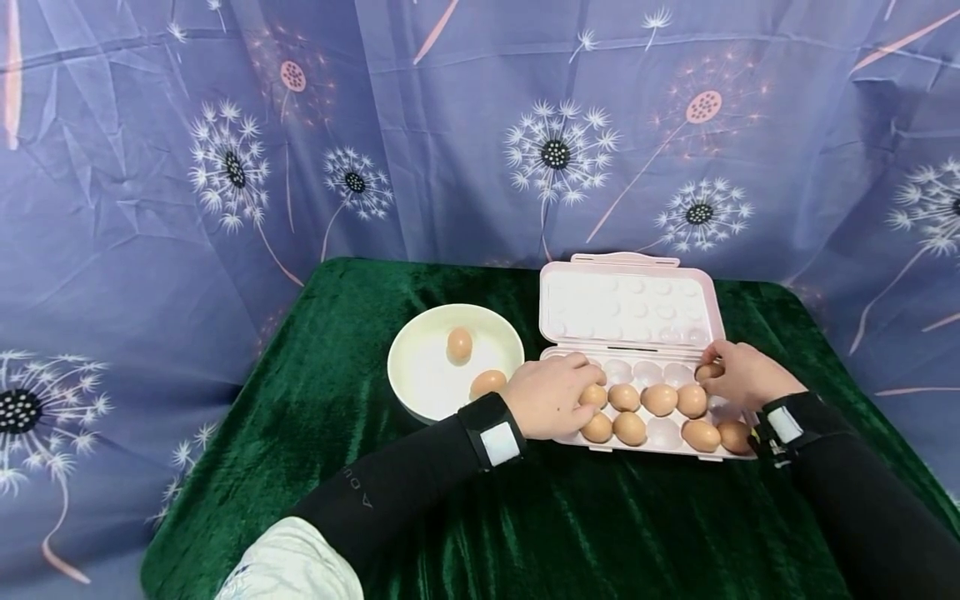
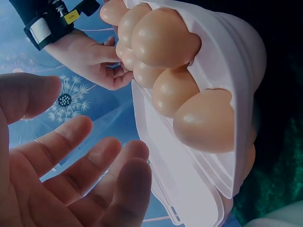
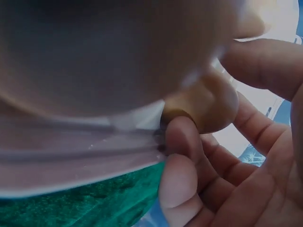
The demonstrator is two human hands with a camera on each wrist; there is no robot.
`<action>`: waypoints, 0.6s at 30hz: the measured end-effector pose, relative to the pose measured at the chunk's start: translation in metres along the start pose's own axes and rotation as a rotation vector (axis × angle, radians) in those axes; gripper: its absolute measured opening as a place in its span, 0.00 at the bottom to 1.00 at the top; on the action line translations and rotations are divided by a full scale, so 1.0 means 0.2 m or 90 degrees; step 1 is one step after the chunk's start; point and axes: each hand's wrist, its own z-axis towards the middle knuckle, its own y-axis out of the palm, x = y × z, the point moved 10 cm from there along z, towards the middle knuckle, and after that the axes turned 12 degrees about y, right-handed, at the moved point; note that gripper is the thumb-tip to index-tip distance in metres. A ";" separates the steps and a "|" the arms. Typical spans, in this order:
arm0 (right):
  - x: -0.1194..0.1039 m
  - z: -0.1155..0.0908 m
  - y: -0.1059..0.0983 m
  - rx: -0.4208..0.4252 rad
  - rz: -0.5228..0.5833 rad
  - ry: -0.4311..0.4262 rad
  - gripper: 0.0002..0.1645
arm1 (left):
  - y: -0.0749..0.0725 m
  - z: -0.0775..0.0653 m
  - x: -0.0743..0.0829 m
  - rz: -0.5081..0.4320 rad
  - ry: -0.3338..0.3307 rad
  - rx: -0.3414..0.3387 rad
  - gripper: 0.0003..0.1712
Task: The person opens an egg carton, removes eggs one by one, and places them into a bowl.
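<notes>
An open pink egg carton (image 1: 600, 447) lies on the table with several brown eggs (image 1: 660, 400) in its cups. My right hand (image 1: 750, 372) is at the carton's far right corner and grips a brown egg (image 1: 708, 372) there. In the right wrist view, that egg (image 3: 215, 101) sits between the thumb and fingers, and a blurred nearer egg (image 3: 109, 61) fills the upper left. My left hand (image 1: 551, 398) hovers over the carton's left end. In the left wrist view its fingers (image 2: 71, 135) are spread and loosely bent, holding nothing, beside the row of eggs (image 2: 206, 120).
A cream bowl (image 1: 420, 379) with two brown eggs in it stands left of the carton. The carton's lid (image 1: 626, 304) is tipped back toward the curtain (image 1: 450, 167). Dark green velvet cloth (image 1: 330, 375) covers the table.
</notes>
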 end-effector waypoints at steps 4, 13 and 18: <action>0.01 0.01 0.01 0.006 -0.008 0.012 0.16 | 0.00 0.00 0.00 0.001 0.000 -0.004 0.21; 0.01 -0.01 0.01 0.033 -0.015 0.002 0.14 | -0.01 0.00 0.01 0.010 0.007 0.000 0.22; 0.00 -0.03 -0.01 0.040 -0.011 -0.002 0.17 | -0.01 -0.01 0.01 0.008 0.006 0.000 0.22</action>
